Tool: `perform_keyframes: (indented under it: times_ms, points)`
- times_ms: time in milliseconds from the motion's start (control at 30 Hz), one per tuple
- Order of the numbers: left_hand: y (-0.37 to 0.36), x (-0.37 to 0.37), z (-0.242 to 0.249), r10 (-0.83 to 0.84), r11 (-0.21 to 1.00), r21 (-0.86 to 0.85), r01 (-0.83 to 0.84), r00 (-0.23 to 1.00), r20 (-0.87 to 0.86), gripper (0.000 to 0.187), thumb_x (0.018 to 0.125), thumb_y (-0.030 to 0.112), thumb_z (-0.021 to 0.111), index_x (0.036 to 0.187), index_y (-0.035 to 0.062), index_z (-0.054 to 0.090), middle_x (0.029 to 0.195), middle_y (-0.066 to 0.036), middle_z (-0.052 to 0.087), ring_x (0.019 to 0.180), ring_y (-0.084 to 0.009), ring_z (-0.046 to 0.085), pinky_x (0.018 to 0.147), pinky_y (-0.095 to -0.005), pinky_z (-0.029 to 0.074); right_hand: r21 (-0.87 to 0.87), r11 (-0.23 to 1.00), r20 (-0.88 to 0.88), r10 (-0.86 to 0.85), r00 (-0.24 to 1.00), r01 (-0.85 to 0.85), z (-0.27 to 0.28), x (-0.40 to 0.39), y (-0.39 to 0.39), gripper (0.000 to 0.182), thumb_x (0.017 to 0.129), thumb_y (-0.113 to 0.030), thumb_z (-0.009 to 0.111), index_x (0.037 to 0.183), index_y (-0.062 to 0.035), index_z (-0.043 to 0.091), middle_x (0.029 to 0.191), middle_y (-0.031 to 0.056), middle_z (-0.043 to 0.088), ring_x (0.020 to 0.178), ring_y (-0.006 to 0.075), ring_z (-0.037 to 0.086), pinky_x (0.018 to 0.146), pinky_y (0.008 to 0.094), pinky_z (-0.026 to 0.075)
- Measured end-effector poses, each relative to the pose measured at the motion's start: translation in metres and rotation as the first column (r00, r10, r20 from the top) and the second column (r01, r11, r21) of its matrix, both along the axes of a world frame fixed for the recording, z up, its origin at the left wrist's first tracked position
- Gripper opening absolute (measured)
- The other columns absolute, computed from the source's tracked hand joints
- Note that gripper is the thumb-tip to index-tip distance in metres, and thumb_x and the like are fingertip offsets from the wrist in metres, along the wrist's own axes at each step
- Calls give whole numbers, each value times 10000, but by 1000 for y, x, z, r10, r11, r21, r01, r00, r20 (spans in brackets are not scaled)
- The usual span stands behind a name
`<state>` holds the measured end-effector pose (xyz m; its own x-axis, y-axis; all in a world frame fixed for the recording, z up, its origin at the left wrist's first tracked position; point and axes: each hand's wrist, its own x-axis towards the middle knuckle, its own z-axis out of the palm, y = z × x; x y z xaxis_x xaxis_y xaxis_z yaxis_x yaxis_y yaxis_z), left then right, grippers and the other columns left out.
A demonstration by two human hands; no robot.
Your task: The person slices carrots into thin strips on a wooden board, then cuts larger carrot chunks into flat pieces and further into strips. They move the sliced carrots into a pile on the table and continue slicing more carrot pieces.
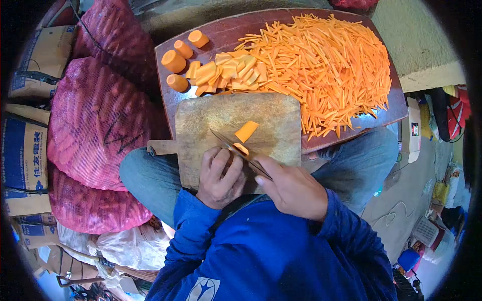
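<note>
A worn wooden cutting board [201, 120] rests across my lap. My right hand [296, 190] is closed round the handle of a knife [227, 141], its blade pointing up and left over the board. Beside the blade my left hand [221, 175] has its fingers curled on the board; what lies under them is hidden. A small carrot piece [242, 148] touches the blade, and a flat orange slice [247, 131] lies just beyond. Behind the board, carrot slices [231, 71] are heaped next to a large pile of carrot sticks [331, 70]. Several thick carrot chunks [173, 61] stand at the left.
The dark red table [221, 37] extends beyond the board. Pink mesh sacks [95, 120] are stacked at the left, beside cardboard boxes [30, 155]. My bent knees flank the board. An open carton [412, 128] and household items stand on the floor at the right.
</note>
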<state>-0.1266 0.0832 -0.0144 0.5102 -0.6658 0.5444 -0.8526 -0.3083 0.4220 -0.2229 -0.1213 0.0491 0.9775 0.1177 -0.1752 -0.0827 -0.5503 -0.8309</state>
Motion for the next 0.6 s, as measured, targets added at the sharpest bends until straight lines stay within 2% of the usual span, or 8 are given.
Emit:
perform_keyframes:
  times_ms: [33, 100, 133, 233, 300, 400, 600]
  points:
    - [0, 0, -2, 16, 1000, -6, -16, 1000, 15, 460, 689, 11, 835, 1133, -11, 715, 1156, -209, 613, 1019, -431, 632, 887, -506, 553, 1, 1000, 5, -4, 1000, 4, 1, 7, 2, 404, 1078, -260, 600, 1362, -4, 469, 879, 309, 712, 802, 534, 697, 693, 637, 546]
    - [2, 1, -3, 21, 1000, -14, -21, 1000, 4, 463, 690, 11, 836, 1137, -8, 716, 1157, -208, 610, 1019, -432, 631, 885, -507, 553, -40, 999, -133, 32, 991, -37, 4, 18, 4, 351, 1084, -250, 585, 1325, -15, 485, 889, 318, 710, 837, 545, 693, 715, 640, 541]
    - [3, 0, -4, 30, 999, -22, -30, 999, -12, 466, 691, 12, 838, 1140, -5, 717, 1157, -206, 607, 1019, -432, 630, 884, -508, 553, -39, 999, -132, 33, 991, -38, 1, 22, 3, 351, 1084, -250, 585, 1325, -15, 485, 889, 318, 710, 837, 545, 693, 715, 640, 541]
    - [4, -3, -6, 38, 998, -49, -40, 998, -49, 447, 708, 8, 837, 1137, -10, 716, 1144, -206, 603, 1013, -430, 633, 884, -509, 550, -18, 1000, -41, 22, 999, -22, -6, 27, 2, 375, 1083, -242, 585, 1370, -21, 487, 904, 329, 708, 871, 544, 694, 739, 633, 541]
    - [5, -2, -5, 42, 997, -62, -46, 998, -50, 426, 719, 7, 836, 1128, -14, 717, 1138, -203, 604, 998, -424, 635, 875, -510, 548, 120, 993, 24, 5, 1000, -8, -4, 20, -6, 405, 1077, -234, 593, 1406, -18, 498, 942, 332, 712, 895, 538, 699, 759, 620, 548]
    - [8, 1, -8, 27, 996, -86, -30, 999, -33, 398, 732, 5, 830, 1114, -19, 721, 1114, -193, 610, 965, -404, 638, 851, -505, 542, 180, 982, 50, -59, 997, 49, 18, 3, -16, 449, 1069, -239, 609, 1448, -23, 501, 995, 328, 716, 911, 535, 703, 767, 594, 563]
    - [0, 5, -6, 0, 994, -110, 7, 998, 67, 427, 696, 24, 817, 1113, -20, 732, 1041, -163, 635, 920, -362, 639, 791, -490, 520, 61, 998, -65, 5, 998, -1, 47, -25, -24, 499, 1038, -231, 665, 1446, 9, 503, 1068, 309, 726, 890, 487, 737, 735, 531, 600]
